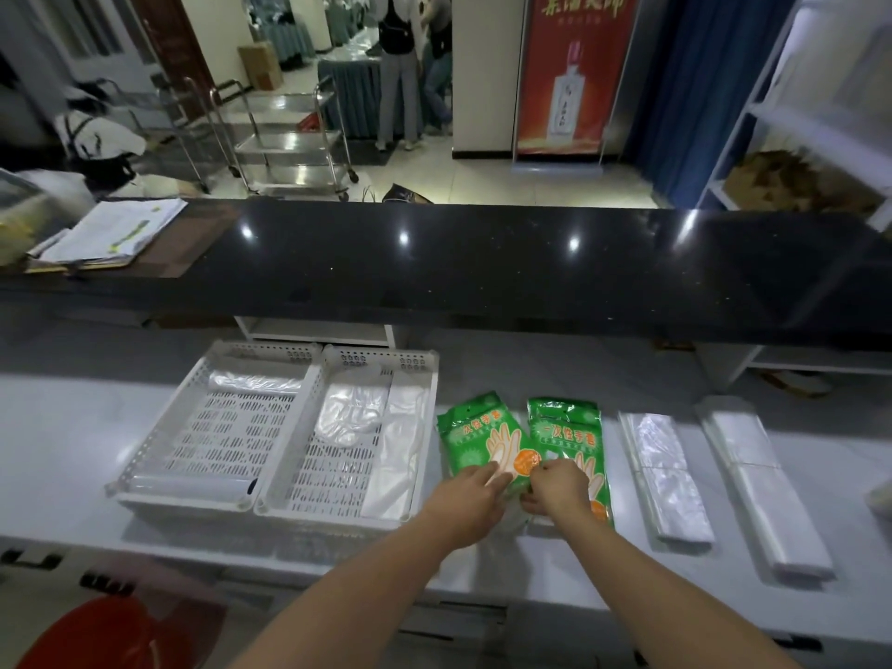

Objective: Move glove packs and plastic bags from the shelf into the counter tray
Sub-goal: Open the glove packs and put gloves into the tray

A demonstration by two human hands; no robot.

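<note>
Two green glove packs lie side by side on the white shelf: the left pack (482,434) and the right pack (567,434). My left hand (470,499) rests on the lower part of the left pack with fingers stretched forward. My right hand (555,487) pinches the lower left edge of the right pack. Two clear plastic bag stacks lie further right, one (663,475) near the packs and one (762,490) beyond it. The right white slotted tray (338,514) holds loose clear gloves and a bag stack. The left tray (159,456) holds clear bags.
A black counter top (482,268) overhangs the far side of the shelf. Papers on a clipboard (111,234) sit on its left end. A red bin (111,634) stands below at the left. Steel trolleys and people stand beyond the counter.
</note>
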